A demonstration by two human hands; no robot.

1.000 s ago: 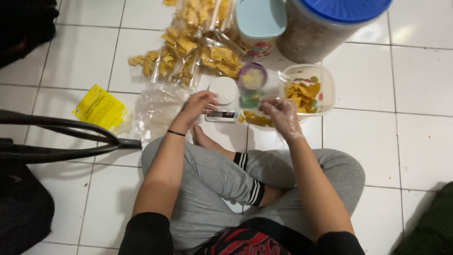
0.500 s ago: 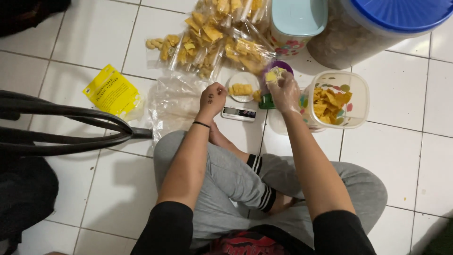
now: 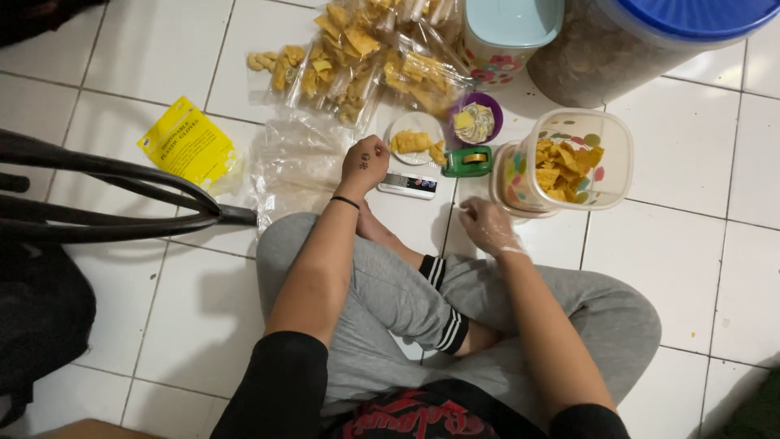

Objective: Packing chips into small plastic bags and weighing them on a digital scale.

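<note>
Chips on the small white plate (image 3: 414, 130) lie at one o'clock from the left hand (image 3: 363, 166), whose fist grips nothing visible. The gloved right hand (image 3: 490, 225) hangs loosely curled and empty, with the tub of chips (image 3: 569, 158) at one o'clock.

The right hand (image 3: 490, 225), in a clear plastic glove, has drawn back from above the purple bowl (image 3: 477, 122) and now hangs empty just beside the tub of yellow chips (image 3: 569, 162). The left hand (image 3: 364, 165) has slid off the white plate (image 3: 414, 140), where more chips now lie.
</note>
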